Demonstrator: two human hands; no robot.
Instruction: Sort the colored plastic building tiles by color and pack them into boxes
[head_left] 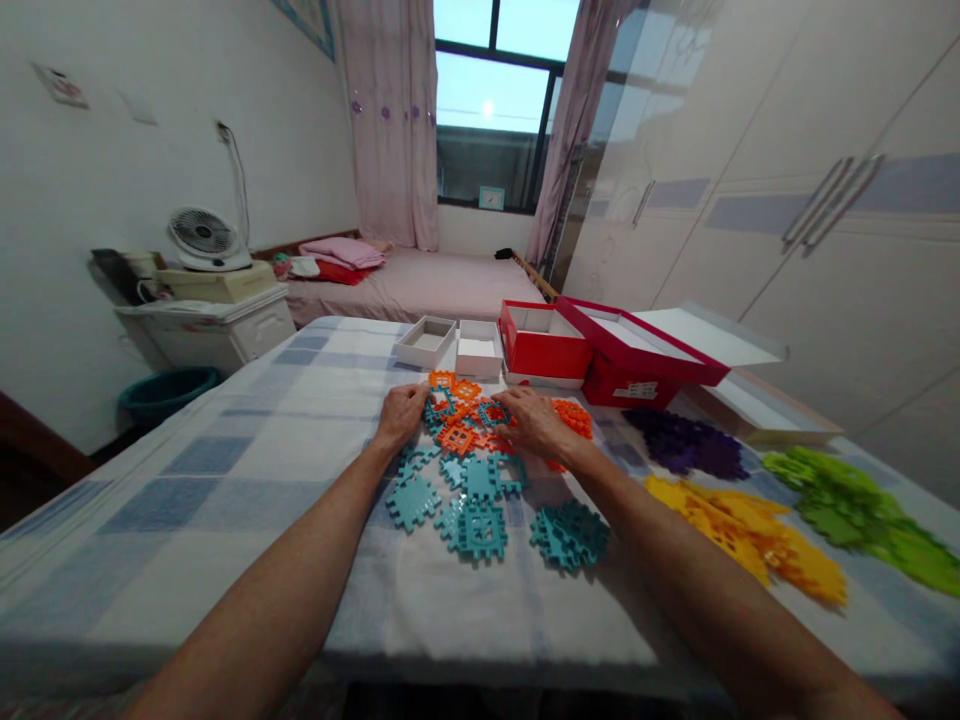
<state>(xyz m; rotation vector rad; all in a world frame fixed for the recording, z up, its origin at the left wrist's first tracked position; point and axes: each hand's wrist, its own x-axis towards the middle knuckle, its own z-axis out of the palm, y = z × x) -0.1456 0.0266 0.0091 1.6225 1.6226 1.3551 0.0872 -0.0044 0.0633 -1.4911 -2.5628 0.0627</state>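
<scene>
Before me lies a mixed heap of orange interlocking plastic tiles (pixel 459 437) and teal ones. My left hand (pixel 403 413) is at the heap's left edge, fingers curled and tips against a teal interlocking tile (pixel 439 408). At the right side of the heap, my right hand (pixel 534 422) has its thumb and fingers about another teal interlocking tile (pixel 491 412). Nearer to me are loose flat teal tiles (pixel 481 480) and a small teal pile (pixel 570 534). An orange pile (pixel 572 418) sits partly hidden behind my right hand.
To the right are purple tiles (pixel 686 443), yellow tiles (pixel 750 530) and green tiles (pixel 862 515). Two small white boxes (pixel 427 343), a red box (pixel 545 345) and a larger open red box (pixel 630 385) stand along the back of the checked tablecloth (pixel 247 520).
</scene>
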